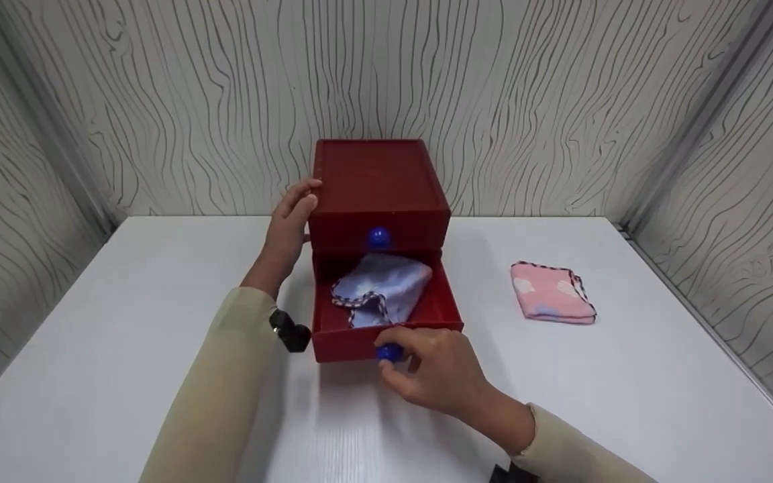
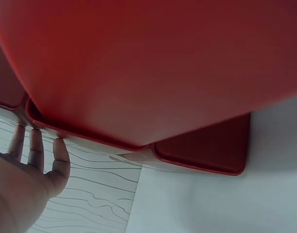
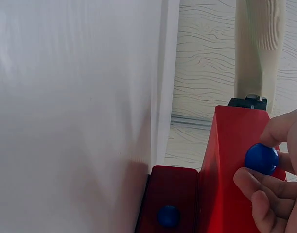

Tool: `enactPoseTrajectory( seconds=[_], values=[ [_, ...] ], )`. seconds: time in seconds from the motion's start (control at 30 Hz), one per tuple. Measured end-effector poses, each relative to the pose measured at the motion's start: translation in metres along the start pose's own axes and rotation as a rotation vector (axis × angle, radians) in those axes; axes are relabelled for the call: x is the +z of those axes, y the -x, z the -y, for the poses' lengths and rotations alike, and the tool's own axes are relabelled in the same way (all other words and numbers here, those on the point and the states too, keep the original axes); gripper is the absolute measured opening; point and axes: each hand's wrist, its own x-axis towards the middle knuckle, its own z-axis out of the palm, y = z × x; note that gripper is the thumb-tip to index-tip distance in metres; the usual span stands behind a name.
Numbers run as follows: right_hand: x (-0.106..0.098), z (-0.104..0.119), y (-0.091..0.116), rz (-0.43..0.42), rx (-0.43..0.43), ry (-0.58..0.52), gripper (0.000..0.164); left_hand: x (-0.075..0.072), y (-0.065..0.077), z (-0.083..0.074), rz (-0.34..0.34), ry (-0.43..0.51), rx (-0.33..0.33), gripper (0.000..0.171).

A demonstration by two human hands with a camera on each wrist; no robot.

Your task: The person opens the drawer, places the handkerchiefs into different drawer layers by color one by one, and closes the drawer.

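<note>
A red drawer cabinet (image 1: 380, 178) stands on the white table, with one drawer (image 1: 349, 347) pulled out below its top drawer. Inside that drawer lies a loosely folded lavender cloth (image 1: 400, 285) with a dark-and-white checked edge. My right hand (image 1: 443, 369) pinches the blue knob (image 3: 261, 158) on the front of the pulled-out drawer between thumb and fingers. My left hand (image 1: 287, 228) rests against the cabinet's left side, its fingertips (image 2: 60, 145) touching the side wall in the left wrist view.
To the right of the cabinet a folded pink cloth (image 1: 553, 293) lies flat on the table (image 1: 628, 382). The closed top drawer has a blue knob (image 1: 379, 236); a lower closed drawer shows another knob (image 3: 168, 216). A wood-patterned wall (image 1: 527, 107) rises behind.
</note>
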Motion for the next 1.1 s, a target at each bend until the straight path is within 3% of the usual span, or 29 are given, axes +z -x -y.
enactPoseTrajectory(
  seconds=[0.8, 1.1],
  values=[
    [0.004, -0.027, -0.04, -0.057, 0.04, 0.037, 0.015, 0.0, -0.002, 0.003, -0.004, 0.032, 0.011, 0.04],
    [0.008, -0.036, -0.051, -0.042, 0.074, 0.034, 0.015, 0.001, -0.003, 0.004, -0.01, 0.031, 0.014, 0.039]
  ],
)
